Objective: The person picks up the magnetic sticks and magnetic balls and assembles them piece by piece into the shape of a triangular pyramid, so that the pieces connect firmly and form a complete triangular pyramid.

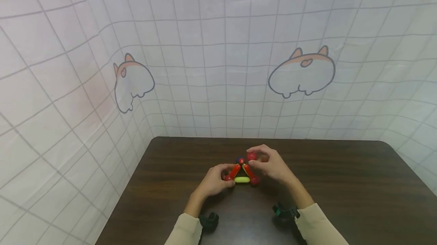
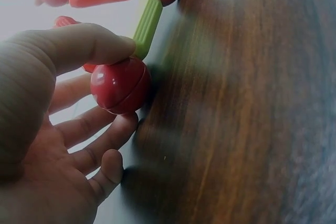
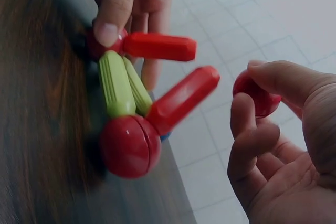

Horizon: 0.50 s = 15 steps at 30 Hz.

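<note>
A construction of plastic rods and balls stands on the table. My left hand [image 1: 212,180] grips its left corner, a red ball [image 2: 118,87], between thumb and fingers. From there a lime-green rod [image 1: 242,180] runs to a second red ball [image 3: 130,146] at the right corner. Two red rods [image 3: 161,46] [image 3: 184,99] tilt up from these corner balls, their upper ends apart and bare. Above and right of the construction, my right hand [image 1: 273,165] pinches a loose red ball [image 3: 257,94] between thumb and fingers. Behind the rods sits a partly hidden blue piece [image 1: 238,160].
The dark wooden table [image 1: 164,184] has rounded far corners. A white gridded curtain [image 1: 211,66] with animal drawings hangs behind it and along both sides. Each wrist wears a dark strapped device [image 1: 209,221], close above the tabletop.
</note>
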Available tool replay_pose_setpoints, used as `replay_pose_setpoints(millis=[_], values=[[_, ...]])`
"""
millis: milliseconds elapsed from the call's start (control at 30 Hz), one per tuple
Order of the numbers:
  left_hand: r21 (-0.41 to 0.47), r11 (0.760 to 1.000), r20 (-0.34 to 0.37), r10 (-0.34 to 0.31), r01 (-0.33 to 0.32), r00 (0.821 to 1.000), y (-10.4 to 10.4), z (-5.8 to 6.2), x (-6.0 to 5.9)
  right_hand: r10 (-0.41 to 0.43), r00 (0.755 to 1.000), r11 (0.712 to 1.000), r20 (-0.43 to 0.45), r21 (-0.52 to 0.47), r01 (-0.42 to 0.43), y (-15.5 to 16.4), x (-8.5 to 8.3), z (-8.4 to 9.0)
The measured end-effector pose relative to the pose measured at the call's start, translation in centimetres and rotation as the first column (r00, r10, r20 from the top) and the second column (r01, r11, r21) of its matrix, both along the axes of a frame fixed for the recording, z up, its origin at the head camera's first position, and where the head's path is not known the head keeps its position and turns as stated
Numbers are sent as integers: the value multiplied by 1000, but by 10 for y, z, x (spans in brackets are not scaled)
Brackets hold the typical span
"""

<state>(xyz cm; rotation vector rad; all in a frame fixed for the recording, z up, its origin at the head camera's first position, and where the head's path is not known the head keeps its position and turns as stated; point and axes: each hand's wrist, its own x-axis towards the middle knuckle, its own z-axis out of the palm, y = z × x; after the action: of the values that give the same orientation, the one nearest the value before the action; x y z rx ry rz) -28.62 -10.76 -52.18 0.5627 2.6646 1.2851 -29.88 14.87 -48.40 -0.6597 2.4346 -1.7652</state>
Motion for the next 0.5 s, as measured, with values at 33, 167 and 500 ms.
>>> replay_pose_setpoints(millis=[33,167,500], values=[[-3,1000,-2,-1,1,1000,0,0,0,3,1000,1000,-23,9,-3,-2,1,1],[-2,1000,-7,-5,5,1000,0,1,0,28,995,999,-97,41,-24,-8,4,1],[-16,1000,-33,-19,19,999,0,0,-1,36,993,993,-113,117,-23,-15,5,-3]])
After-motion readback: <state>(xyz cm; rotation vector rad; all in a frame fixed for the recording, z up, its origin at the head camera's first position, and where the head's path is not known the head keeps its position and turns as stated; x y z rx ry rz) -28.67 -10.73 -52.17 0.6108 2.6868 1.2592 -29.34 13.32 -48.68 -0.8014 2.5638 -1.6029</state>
